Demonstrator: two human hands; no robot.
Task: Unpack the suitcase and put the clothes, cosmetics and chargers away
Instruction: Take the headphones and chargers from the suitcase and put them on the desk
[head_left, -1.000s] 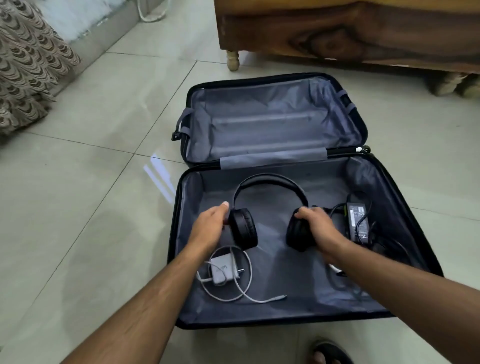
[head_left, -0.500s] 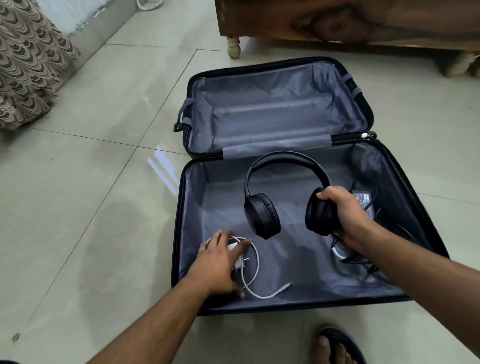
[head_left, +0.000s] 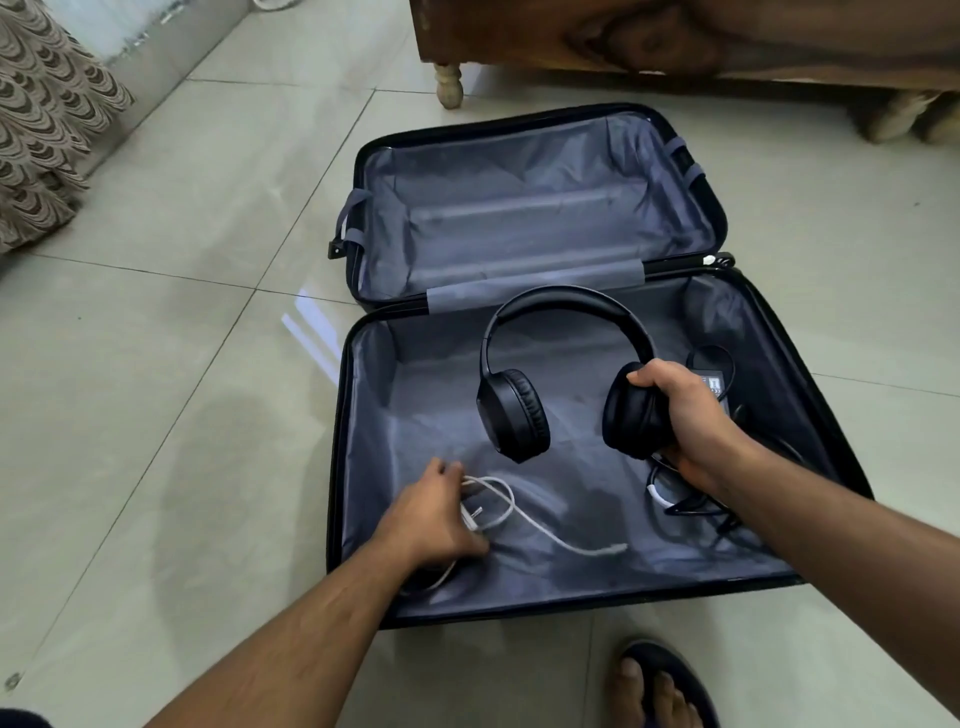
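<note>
The right hand (head_left: 685, 415) curls around one ear cup of the single black over-ear headphones (head_left: 566, 374), held above the open grey-lined suitcase (head_left: 395, 395). The left hand (head_left: 431, 514) grips the one white charger with cable (head_left: 498, 506) on the lining.

Soft daylight, floor (head_left: 156, 364) glare — edges bowed

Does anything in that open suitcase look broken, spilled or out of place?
Nothing stands out. The right hand holds intact black headphones, the left hand grips a white charger and its cable, and a black power adapter with tangled cords lies in the suitcase.
</note>
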